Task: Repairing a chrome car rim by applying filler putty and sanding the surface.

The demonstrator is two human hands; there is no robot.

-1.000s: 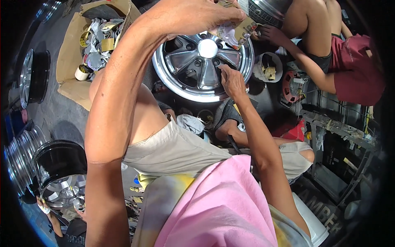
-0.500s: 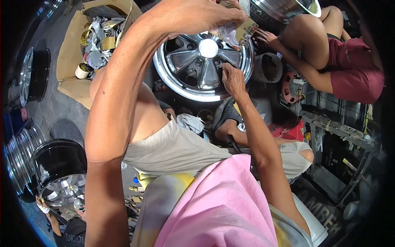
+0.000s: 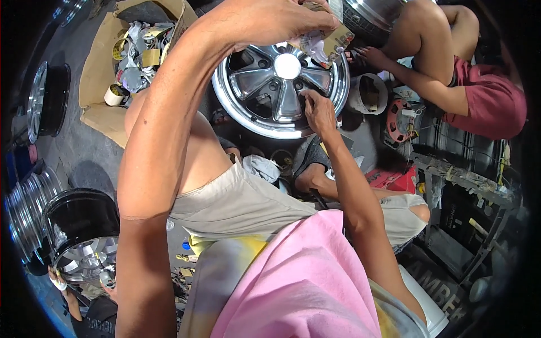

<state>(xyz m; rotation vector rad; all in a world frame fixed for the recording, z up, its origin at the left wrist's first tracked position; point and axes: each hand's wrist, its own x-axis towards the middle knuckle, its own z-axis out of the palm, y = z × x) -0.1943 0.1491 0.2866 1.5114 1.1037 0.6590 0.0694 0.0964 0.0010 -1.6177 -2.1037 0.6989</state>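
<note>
A polished five-spoke alloy wheel (image 3: pixel 289 107) lies in front of me, dark between its spokes. Over its far edge, my left hand (image 3: pixel 298 23) grips a crumpled, printed tan sheet (image 3: pixel 337 41) with whitish-purple, wrinkled material (image 3: pixel 313 46) beside it. Exactly what this bundle is I cannot make out. My right hand (image 3: pixel 321 114) reaches onto the wheel's right side, its fingers bent and pinched together beside the lower spoke. Anything between those fingertips is too small or hidden.
A cardboard box (image 3: pixel 101 79) of tape rolls and scraps stands at the left. More wheels (image 3: pixel 48 101) and a black rim (image 3: pixel 81 217) lie further left. On the right sit a co-worker (image 3: pixel 456 73), a pale bucket (image 3: pixel 366 93), a red round device (image 3: pixel 399 121) and a metal frame (image 3: pixel 468 183).
The wheel and my right hand have shifted very slightly right. At the right, the co-worker's knees and arm have changed position. My left hand stays nearly still with its bundle.
</note>
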